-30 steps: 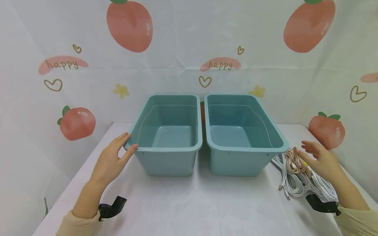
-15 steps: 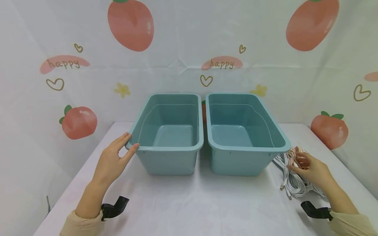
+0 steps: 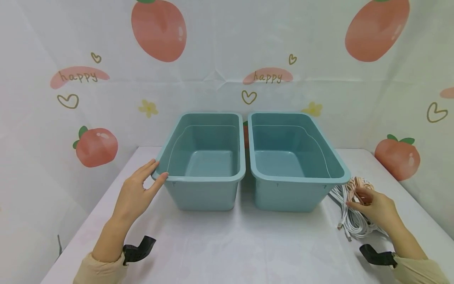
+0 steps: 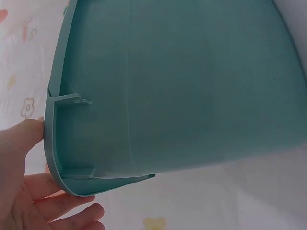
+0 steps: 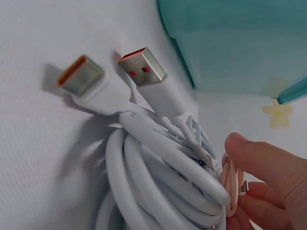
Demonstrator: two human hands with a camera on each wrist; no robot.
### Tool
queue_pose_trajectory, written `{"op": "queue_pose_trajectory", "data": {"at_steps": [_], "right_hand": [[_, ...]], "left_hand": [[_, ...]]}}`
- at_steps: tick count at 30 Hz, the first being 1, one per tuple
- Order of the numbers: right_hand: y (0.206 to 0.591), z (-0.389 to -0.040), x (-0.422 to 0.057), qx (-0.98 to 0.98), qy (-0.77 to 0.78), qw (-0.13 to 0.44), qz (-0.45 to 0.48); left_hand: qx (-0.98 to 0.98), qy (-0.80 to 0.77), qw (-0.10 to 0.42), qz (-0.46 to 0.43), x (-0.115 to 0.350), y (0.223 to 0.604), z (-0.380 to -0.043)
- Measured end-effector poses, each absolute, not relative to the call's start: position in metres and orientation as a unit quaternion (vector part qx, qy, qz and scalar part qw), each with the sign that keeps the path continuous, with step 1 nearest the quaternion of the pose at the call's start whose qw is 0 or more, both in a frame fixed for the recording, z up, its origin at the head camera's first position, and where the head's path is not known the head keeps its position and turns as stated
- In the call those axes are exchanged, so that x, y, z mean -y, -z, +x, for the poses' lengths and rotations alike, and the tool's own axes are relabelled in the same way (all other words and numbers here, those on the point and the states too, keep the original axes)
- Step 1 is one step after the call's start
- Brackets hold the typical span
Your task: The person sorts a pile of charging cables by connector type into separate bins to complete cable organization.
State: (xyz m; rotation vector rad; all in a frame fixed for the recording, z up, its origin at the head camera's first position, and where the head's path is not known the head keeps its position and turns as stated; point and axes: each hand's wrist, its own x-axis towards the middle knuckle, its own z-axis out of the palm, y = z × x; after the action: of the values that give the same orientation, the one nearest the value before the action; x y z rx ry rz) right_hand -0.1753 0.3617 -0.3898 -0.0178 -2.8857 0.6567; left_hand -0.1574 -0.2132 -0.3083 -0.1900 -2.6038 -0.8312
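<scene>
The left hand (image 3: 136, 193) rests against the near left corner of the left teal bin (image 3: 203, 157), its fingers (image 3: 147, 167) nearly straight along the outside of the rim and the thumb touching the rim's front edge; the left wrist view shows the thumb and fingertips pressed to the rim's lip rather than wrapped round it. This bin stands on the white surface (image 3: 227, 244) just beside a second teal bin (image 3: 294, 157), the two side by side with a narrow gap between them. The right hand (image 3: 376, 205) lies on a heap of coiled cables to the right of the second bin, close to its near right corner. Its fingers are curled, and in the right wrist view thumb and forefinger pinch a pink braided cable (image 5: 231, 184) that lies on top of the white cables (image 5: 158, 191). Two white USB plugs (image 5: 144, 69) with orange inserts stick out from the white coil onto the surface. A backdrop (image 3: 227, 59) printed with peaches and hearts hangs behind.
</scene>
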Motion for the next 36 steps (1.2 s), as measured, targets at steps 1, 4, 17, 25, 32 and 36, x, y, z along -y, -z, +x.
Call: {"op": "queue_pose_trajectory", "data": {"at_steps": [1, 4, 17, 25, 32, 36], "right_hand": [[0.39, -0.175, -0.362, 0.97, -0.222, 0.097, -0.006], [0.392, -0.174, -0.362, 0.968, -0.224, 0.108, -0.006], [0.381, -0.17, -0.362, 0.963, -0.237, 0.126, -0.019], [0.368, -0.17, -0.361, 0.956, -0.248, 0.154, -0.018], [0.353, -0.171, -0.362, 0.945, -0.271, 0.182, -0.009], [0.344, -0.172, -0.363, 0.94, -0.285, 0.189, -0.009]], "left_hand": [[0.931, 0.298, 0.199, -0.068, 0.213, 0.308, -0.158], [0.932, 0.3, 0.194, -0.069, 0.213, 0.307, -0.157], [0.929, 0.305, 0.199, -0.068, 0.212, 0.307, -0.158], [0.927, 0.309, 0.203, -0.066, 0.213, 0.308, -0.158], [0.926, 0.308, 0.21, -0.066, 0.213, 0.309, -0.158], [0.925, 0.31, 0.209, -0.066, 0.213, 0.309, -0.158]]}}
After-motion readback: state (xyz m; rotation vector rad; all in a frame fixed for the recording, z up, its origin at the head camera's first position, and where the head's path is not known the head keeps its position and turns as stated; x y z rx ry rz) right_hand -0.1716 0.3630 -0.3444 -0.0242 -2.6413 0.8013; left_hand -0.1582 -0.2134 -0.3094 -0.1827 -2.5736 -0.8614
